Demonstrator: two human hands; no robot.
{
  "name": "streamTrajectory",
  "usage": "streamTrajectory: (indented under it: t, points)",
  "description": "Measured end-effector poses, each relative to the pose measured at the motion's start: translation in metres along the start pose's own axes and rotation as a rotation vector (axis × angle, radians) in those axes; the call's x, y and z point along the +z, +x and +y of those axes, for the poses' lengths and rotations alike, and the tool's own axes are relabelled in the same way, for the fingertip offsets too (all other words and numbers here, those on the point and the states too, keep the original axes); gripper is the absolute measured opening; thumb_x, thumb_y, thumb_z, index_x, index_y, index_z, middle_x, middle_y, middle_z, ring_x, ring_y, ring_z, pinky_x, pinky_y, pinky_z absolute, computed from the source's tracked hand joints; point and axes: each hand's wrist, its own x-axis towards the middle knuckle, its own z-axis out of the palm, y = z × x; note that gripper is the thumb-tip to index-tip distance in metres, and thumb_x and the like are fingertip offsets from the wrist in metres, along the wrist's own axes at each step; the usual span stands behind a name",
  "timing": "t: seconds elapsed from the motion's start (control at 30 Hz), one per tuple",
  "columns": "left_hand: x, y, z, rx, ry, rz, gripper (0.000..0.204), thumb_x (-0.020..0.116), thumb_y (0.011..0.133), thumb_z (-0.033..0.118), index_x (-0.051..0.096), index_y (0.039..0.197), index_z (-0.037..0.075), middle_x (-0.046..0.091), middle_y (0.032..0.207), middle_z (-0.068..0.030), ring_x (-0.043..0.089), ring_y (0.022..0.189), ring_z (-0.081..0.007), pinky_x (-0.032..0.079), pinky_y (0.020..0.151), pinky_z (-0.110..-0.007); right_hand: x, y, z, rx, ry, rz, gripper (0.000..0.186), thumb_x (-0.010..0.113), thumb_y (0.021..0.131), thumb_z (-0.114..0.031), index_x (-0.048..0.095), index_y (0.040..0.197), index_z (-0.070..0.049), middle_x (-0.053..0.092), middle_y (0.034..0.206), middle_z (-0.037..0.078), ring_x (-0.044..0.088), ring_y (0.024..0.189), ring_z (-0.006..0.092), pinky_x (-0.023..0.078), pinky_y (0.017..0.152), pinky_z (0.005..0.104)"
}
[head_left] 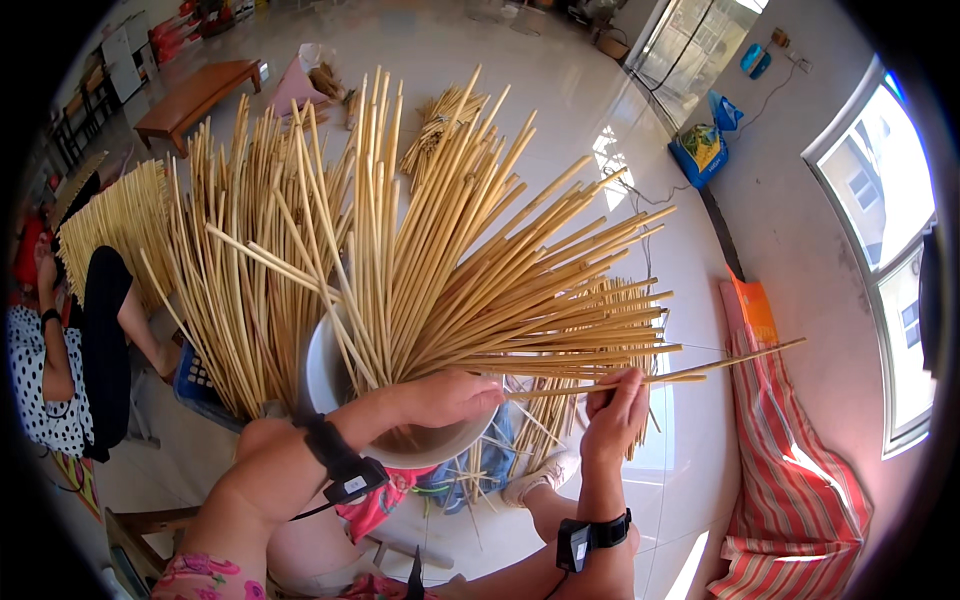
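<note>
A thin straw-coloured stalk (752,355) runs out to the right, pinched between the thumb and fingers of my right hand (617,415). Its near end reaches the fingertips of my left hand (455,397), which lies over the rim of a white tub (318,372). The left fingers are pressed together and curl down, so what they hold is hidden. A large sheaf of stalks (490,270) fans up and to the right out of the tub. Both my wrists wear black bands with small boxes.
More stalks (245,200) stand in a blue basket (195,380) at left. A seated person in a dotted top (45,360) is at far left, beside a row of stalks. A red striped cloth (790,470) lies against the right wall. A low wooden table (195,98) stands behind.
</note>
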Motion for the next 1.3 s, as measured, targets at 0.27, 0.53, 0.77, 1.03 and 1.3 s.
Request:
streamTrajectory:
  t: [0.27, 0.53, 0.77, 1.03, 1.3]
  points:
    - [-0.026, -0.008, 0.005, -0.181, -0.188, -0.146, 0.027, 0.041, 0.1, 0.02, 0.059, 0.103, -0.001, 0.049, 0.071, -0.0012, 0.046, 0.068, -0.0112, 0.042, 0.067, -0.026, -0.042, 0.028, -0.013, 0.035, 0.134, 0.166, 0.035, 0.035, 0.102, -0.032, 0.043, 0.076, -0.01, 0.034, 0.053, -0.003, 0.025, 0.043, 0.0049, 0.02, 0.038, 0.0207]
    - [-0.026, -0.009, 0.007, -0.207, -0.097, 0.089, 0.021, 0.061, 0.09, 0.019, 0.067, 0.097, 0.0, 0.065, 0.069, -0.0026, 0.054, 0.059, -0.0079, 0.044, 0.058, -0.024, -0.035, 0.024, -0.008, 0.071, 0.168, 0.103, 0.033, 0.036, 0.102, -0.032, 0.045, 0.08, -0.009, 0.04, 0.057, -0.001, 0.031, 0.043, 0.0061, 0.023, 0.038, 0.0202]
    - [-0.02, -0.003, 0.009, -0.193, 0.146, 0.104, 0.03, 0.063, 0.089, 0.028, 0.065, 0.078, 0.001, 0.057, 0.055, -0.002, 0.051, 0.05, -0.0091, 0.041, 0.05, -0.028, -0.035, 0.022, -0.003, 0.078, 0.226, 0.045, 0.033, 0.036, 0.102, -0.032, 0.045, 0.081, -0.009, 0.041, 0.056, 0.0, 0.033, 0.042, 0.0072, 0.025, 0.037, 0.0204]
    - [-0.014, 0.0, -0.005, -0.312, 0.08, 0.062, 0.033, 0.053, 0.094, 0.032, 0.069, 0.086, 0.003, 0.058, 0.062, -0.0021, 0.05, 0.055, -0.0134, 0.043, 0.055, -0.029, -0.023, 0.016, -0.003, 0.046, 0.134, 0.005, 0.033, 0.035, 0.102, -0.031, 0.045, 0.081, -0.008, 0.042, 0.057, 0.0, 0.036, 0.043, 0.008, 0.028, 0.038, 0.021]
    - [-0.03, -0.009, -0.007, -0.193, -0.115, -0.095, 0.031, 0.046, 0.096, 0.018, 0.06, 0.117, 0.0, 0.064, 0.086, -0.0061, 0.056, 0.073, -0.0129, 0.046, 0.069, -0.025, -0.025, 0.017, -0.006, 0.062, 0.049, 0.077, 0.032, 0.032, 0.103, -0.031, 0.045, 0.083, -0.009, 0.042, 0.056, -0.001, 0.035, 0.043, 0.0054, 0.027, 0.038, 0.0192]
